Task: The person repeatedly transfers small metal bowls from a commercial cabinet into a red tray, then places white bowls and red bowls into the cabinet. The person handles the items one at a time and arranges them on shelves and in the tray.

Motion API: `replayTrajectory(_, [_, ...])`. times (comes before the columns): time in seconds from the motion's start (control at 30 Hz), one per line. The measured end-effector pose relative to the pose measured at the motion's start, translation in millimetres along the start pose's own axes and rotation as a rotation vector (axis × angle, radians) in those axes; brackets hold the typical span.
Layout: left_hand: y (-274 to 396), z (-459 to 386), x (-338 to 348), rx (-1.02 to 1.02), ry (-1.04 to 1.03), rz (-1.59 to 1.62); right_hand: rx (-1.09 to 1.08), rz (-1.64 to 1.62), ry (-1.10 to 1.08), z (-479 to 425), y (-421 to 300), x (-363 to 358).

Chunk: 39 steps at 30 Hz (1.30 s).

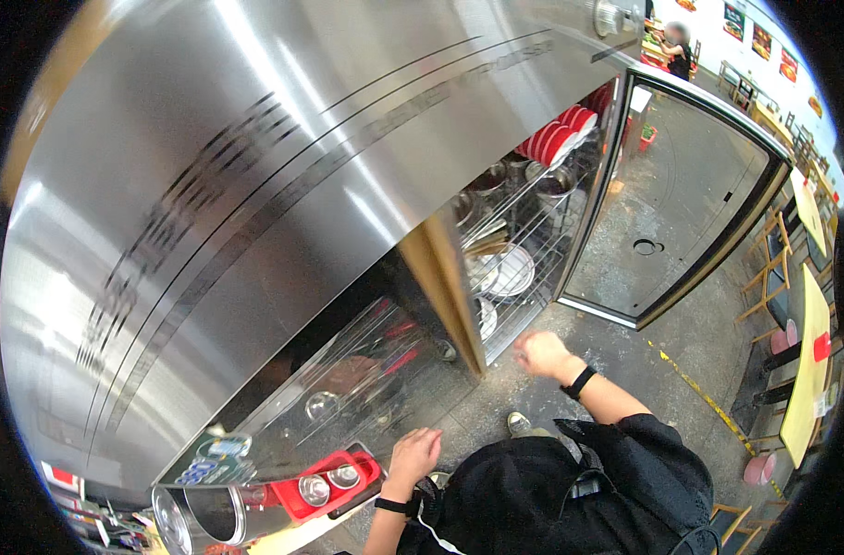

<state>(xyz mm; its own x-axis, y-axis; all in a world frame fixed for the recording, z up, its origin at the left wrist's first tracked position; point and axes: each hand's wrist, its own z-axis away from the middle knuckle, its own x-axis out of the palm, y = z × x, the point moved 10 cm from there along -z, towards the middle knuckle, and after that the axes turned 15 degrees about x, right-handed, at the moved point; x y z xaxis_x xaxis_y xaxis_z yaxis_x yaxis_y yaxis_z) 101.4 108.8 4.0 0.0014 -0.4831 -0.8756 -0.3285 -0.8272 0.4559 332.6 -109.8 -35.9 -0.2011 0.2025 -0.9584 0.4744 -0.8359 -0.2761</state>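
A tall stainless-steel cabinet (290, 159) fills the left and centre. Its right glass door (678, 208) stands swung out, showing wire racks with a stack of red bowls (557, 135), metal pots (553, 180) and white plates (512, 270). My right hand (540, 352) is in the air before the opening, fingers loosely curled, with nothing visible in it. My left hand (415, 454) is lower, near the cabinet's left glass door, fingers together; no held thing shows. Below and left of it, a red tray (293, 496) carries metal-lidded containers (314, 490).
A metal cylindrical container (207, 513) stands at lower left. Yellow-topped tables (807, 374), wooden chairs (775, 277) and pink bins (762, 470) line the right side. A yellow strip (706, 399) marks the grey floor. One person (677, 52) sits far off at top right.
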Motion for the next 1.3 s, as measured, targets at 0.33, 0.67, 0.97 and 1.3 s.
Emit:
replayTrajectory(0.33, [64, -119, 25, -0.028, -0.071, 0.1, 0.119, -0.178, 0.695, -147, 173, -194])
replayTrajectory(0.67, [57, -89, 18, -0.211, -0.05, -0.002, 0.243, 0.043, 0.368, -247, 223, -165])
replayTrajectory(0.97, [63, -99, 28, -0.18, -0.044, 0.003, -0.02, -0.045, 0.613, -220, 197, -202])
replayTrajectory(1.3, [69, -130, 51, -0.026, -0.16, 0.042, -0.231, -0.084, 0.726, -90, 176, -234])
